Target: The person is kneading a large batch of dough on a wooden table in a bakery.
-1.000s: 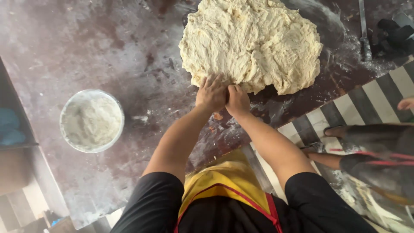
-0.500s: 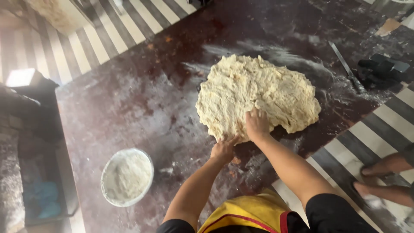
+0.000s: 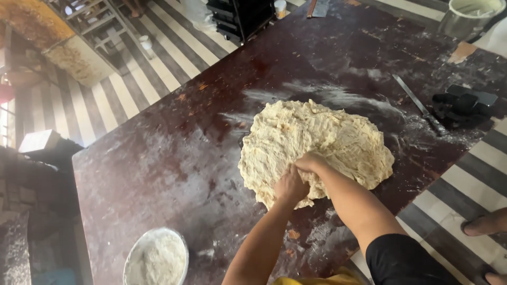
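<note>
Nearest, a round white bowl of flour (image 3: 156, 258) sits at the near edge of the dark reddish-brown flour-dusted counter (image 3: 158, 169), well left of the arms. Left hand (image 3: 289, 186) is curled into a loose fist, knuckles pressed into the near edge of the big pale shaggy slab of dough (image 3: 317, 145); right hand (image 3: 310, 162) just beside it, touching, fingers bent and dug into the same edge, pinching up a fold. Dough lies flat mid-counter, spread wide, surface rough and torn. Judging by look: soft, heavy, sticky, sags if lifted, so best taken at the thick near rim with both hands and folded, not picked up whole. Further right, a long flat metal blade (image 3: 420, 105) lies on the floured patch, beside some black blocky objects (image 3: 465, 103), apart from the dough. Far right corner, a metal bucket (image 3: 467, 18). Far end, black stacked trays (image 3: 240, 18) on the striped floor (image 3: 127, 89). Another person's feet (image 3: 486, 224) at right edge.
</note>
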